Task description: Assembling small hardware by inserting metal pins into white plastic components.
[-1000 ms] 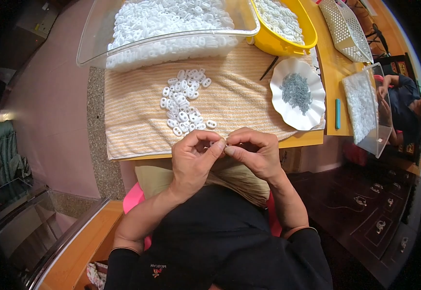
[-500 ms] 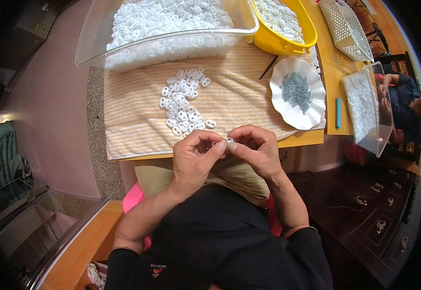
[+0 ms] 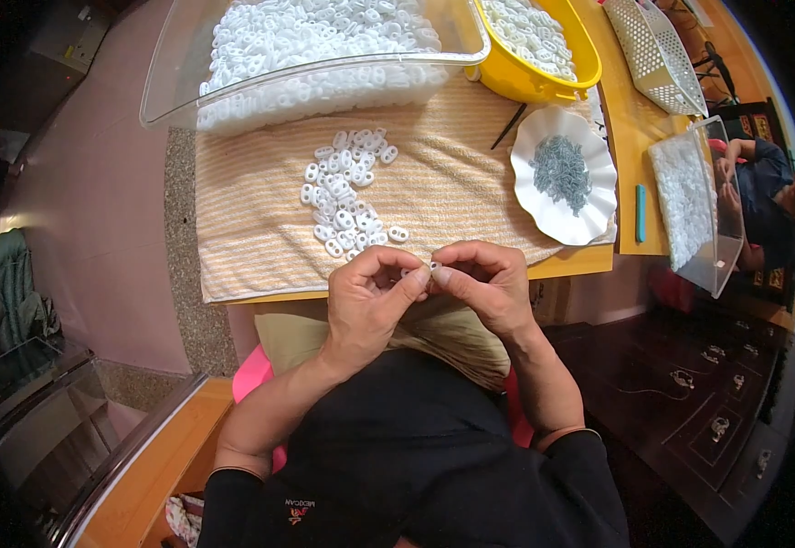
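Note:
My left hand (image 3: 372, 297) and my right hand (image 3: 487, 288) meet at the front edge of the table, thumbs and forefingers pinched together. Between the fingertips shows a small white plastic piece with a dark hole (image 3: 434, 266), like a cord-lock part; both hands appear to grip it, though fingers cover most of it. Just beyond my left hand, a loose pile of white two-hole plastic pieces (image 3: 343, 196) lies on a striped towel (image 3: 256, 201). To the right, a scalloped white bowl (image 3: 529, 203) holds many small grey springs (image 3: 562, 173).
At the back stand a clear bin (image 3: 352, 64) full of white pieces and a yellow basin (image 3: 530, 89) of similar parts. A thin black stick (image 3: 508, 127), a teal tool (image 3: 641, 213), a white perforated basket (image 3: 655, 55) and a clear box (image 3: 719, 239) sit rightward. Another person (image 3: 763, 183) works beyond.
My right hand has shifted very slightly to the right; the pinch on the white piece holds. Everything else looks the same, apart from a slight shift of the view.

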A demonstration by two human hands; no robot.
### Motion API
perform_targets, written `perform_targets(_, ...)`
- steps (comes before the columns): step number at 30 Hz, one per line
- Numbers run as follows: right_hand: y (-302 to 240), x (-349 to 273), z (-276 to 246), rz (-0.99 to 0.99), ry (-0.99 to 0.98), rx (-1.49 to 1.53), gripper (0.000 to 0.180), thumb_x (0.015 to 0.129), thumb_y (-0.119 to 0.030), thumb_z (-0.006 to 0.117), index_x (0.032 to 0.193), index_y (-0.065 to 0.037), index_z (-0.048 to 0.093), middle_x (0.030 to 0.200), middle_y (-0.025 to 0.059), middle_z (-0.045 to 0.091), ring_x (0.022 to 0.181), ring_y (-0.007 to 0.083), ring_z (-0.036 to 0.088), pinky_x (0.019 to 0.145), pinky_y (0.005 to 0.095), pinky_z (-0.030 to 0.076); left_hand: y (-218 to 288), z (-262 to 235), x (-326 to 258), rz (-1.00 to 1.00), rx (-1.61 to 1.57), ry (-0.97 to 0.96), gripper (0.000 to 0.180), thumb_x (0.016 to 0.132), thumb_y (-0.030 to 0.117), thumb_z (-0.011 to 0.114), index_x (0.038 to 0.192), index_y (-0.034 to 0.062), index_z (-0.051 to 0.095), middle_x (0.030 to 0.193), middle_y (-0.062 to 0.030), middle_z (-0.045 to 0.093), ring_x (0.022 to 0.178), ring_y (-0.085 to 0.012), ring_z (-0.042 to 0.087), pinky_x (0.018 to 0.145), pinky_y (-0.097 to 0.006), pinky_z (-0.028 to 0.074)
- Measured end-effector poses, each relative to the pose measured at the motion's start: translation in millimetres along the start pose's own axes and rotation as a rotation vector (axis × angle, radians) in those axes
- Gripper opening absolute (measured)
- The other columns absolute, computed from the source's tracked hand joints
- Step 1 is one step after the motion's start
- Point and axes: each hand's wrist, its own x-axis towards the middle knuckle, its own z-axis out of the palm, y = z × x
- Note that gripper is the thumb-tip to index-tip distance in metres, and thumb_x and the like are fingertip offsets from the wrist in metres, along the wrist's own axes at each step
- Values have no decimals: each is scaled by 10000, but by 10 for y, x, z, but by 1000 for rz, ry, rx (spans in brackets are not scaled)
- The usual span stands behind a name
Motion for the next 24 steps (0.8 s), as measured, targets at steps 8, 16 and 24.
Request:
perform_targets(8, 7, -1, -8, -13, 1, -9, 151, 857, 47, 614, 1007, 62, 624, 886, 123, 664, 786, 183, 661, 732, 297, 556, 7, 0, 9, -36, -48, -2, 125, 868, 58, 662, 947, -23, 609, 818, -53, 646, 710, -83, 609, 648, -206, 507)
perform_targets(16, -5, 7, -55, 38, -47, 167, 148, 850, 28, 630, 994, 61, 633, 891, 132, 671, 783, 184, 663, 729, 298, 559, 43, 8, 24, -103, -119, -47, 117, 863, 51, 667, 935, -21, 610, 811, -57, 642, 713, -93, 614, 643, -212, 516)
perform_targets(24, 0, 29, -57, 73, -12, 141, 176, 852, -11, 646, 1019, 46, 635, 902, 105, 675, 788, 154, 659, 731, 274, 547, -34, -1, 45, -73, -205, -11, 164, 852, 32, 675, 986, -15, 594, 871, -69, 646, 752, -102, 621, 652, -226, 532)
